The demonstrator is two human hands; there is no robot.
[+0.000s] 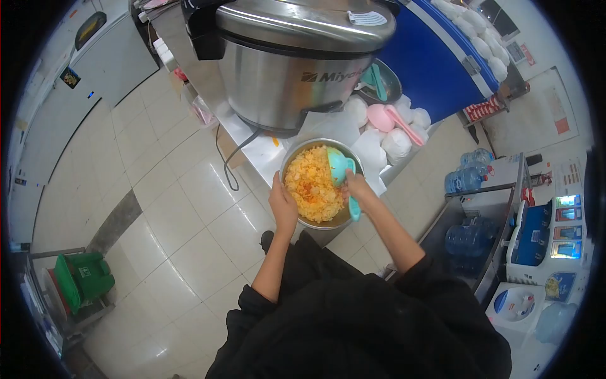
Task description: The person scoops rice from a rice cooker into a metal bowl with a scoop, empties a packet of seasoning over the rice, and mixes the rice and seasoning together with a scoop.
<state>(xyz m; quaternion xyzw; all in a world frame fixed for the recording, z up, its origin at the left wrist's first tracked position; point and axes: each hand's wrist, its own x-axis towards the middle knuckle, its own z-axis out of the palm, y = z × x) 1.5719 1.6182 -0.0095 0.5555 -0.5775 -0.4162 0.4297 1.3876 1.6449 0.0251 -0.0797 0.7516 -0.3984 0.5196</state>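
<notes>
A round metal bowl (338, 221) full of orange-yellow fried rice (310, 183) is in the middle of the view, by the counter's front edge. My left hand (283, 201) grips the bowl's left rim. In my right hand (358, 187), at the bowl's right side, is the handle of a turquoise rice paddle (338, 165), its broad end resting in the rice. The fingers of my right hand are wrapped round the handle and partly hidden. Just behind the bowl stands a large steel rice cooker (271, 82) with its lid down.
White wrapped bundles (396, 145) and a pink scoop (380, 118) lie right of the cooker, near a metal bowl (392, 79) holding a turquoise utensil. A cable (230, 165) hangs off the counter's left side. Water bottles (466, 179) stand at right; a green bin (85, 278) is at left.
</notes>
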